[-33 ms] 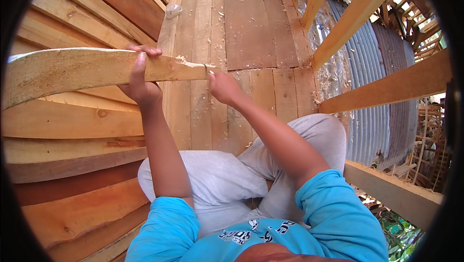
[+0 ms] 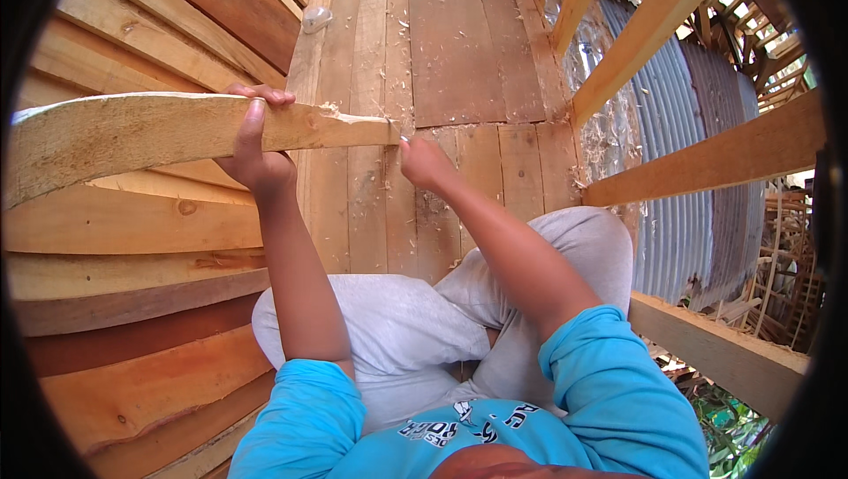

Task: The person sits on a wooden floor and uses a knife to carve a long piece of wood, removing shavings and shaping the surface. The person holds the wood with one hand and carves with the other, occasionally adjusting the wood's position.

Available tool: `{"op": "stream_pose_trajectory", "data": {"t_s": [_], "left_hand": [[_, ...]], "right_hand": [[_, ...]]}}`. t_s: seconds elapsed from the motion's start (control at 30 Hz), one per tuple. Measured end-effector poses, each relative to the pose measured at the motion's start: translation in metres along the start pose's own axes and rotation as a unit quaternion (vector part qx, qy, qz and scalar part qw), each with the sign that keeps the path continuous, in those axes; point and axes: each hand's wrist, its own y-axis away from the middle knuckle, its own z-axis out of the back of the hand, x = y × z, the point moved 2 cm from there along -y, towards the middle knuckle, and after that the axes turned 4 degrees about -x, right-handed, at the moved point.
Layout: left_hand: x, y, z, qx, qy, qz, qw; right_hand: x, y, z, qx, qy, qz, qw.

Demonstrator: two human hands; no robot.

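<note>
Curved wooden board [image 2: 159, 133]: in front of me, running from the left rim of my view to a narrow tip near the middle, above the floor; a rough, splintered patch shows on its upper edge, just past my left hand.
Left hand [image 2: 261, 145]: clamped on the board, thumb over the near face, fingers around its far side.
Right hand [image 2: 426, 164]: closed in a fist around a slim tool [image 2: 405, 137], just beside the board's tip; my fingers hide most of the tool, so I cannot tell its full shape.
Gap: my hands are apart, with the narrowing end of the board between them.
Floor [image 2: 367, 214]: wooden planks, sprinkled with pale shavings [image 2: 402, 24]; a small clear item [image 2: 316, 20] lies farther off at the left.
Left side: stacked-looking timber boards [image 2: 132, 218].
Right side: wooden beams [image 2: 707, 154], with corrugated metal sheets [image 2: 676, 108] beyond.
My legs: folded, in grey trousers [image 2: 380, 311], below a blue shirt [image 2: 618, 382].
</note>
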Motion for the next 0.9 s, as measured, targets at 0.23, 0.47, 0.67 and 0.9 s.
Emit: {"op": "stream_pose_trajectory", "data": {"t_s": [0.23,0.47,0.67,0.9], "left_hand": [[0.001,0.001,0.037,0.068,0.056,0.034,0.996],[0.007,-0.006,0.042,0.082,0.057,0.037,0.994],[0.01,-0.004,0.052,0.061,0.047,0.023,0.997],[0.009,0.001,0.045,0.071,0.024,-0.016,0.997]], "right_hand": [[0.11,0.025,0.03,0.055,-0.047,0.08,0.994],[0.04,0.001,0.016,0.04,-0.053,0.031,0.997],[0.071,0.012,0.028,0.044,0.007,0.005,0.999],[0.08,0.014,0.03,0.087,-0.019,0.019,0.996]]}}
